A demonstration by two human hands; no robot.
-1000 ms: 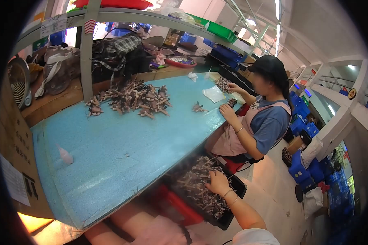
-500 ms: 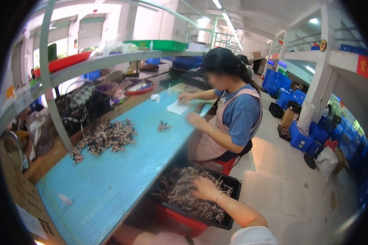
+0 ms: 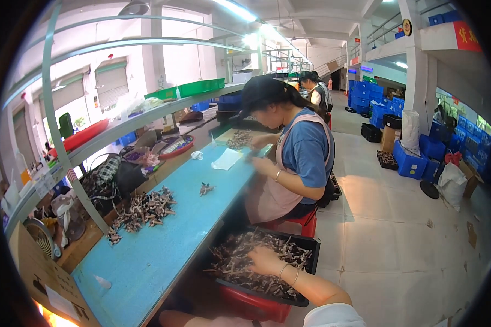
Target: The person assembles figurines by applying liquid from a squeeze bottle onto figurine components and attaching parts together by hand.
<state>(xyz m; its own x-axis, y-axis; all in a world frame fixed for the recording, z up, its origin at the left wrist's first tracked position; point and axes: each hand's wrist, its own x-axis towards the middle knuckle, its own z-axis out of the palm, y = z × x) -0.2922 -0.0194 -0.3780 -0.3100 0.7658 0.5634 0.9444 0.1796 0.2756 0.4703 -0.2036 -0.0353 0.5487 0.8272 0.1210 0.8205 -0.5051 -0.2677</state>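
Observation:
My right hand [image 3: 266, 260] reaches into a black plastic crate [image 3: 312, 253] heaped with small brown, grey and pinkish pieces [image 3: 234, 253]. Its fingers bend down onto the heap, and their tips are lost among the pieces, so any grip is hidden. Two thin bracelets circle that wrist. The left hand is out of the picture. On the blue tabletop [image 3: 147, 259] beside the crate lies a pile of similar small pieces [image 3: 146, 210]. A small separate cluster [image 3: 206, 188] of them sits farther along the table.
A co-worker [image 3: 305, 158] in a blue shirt and pink apron sits at the table beyond the crate. A white sheet [image 3: 226, 159] lies near that person's hands. A red stool [image 3: 253, 305] is under the crate. A cardboard box [image 3: 46, 272] stands at the near left.
The view has swung up and shifted. My right hand has moved slightly over the heap, still in the crate. The co-worker's near hand has shifted and is blurred.

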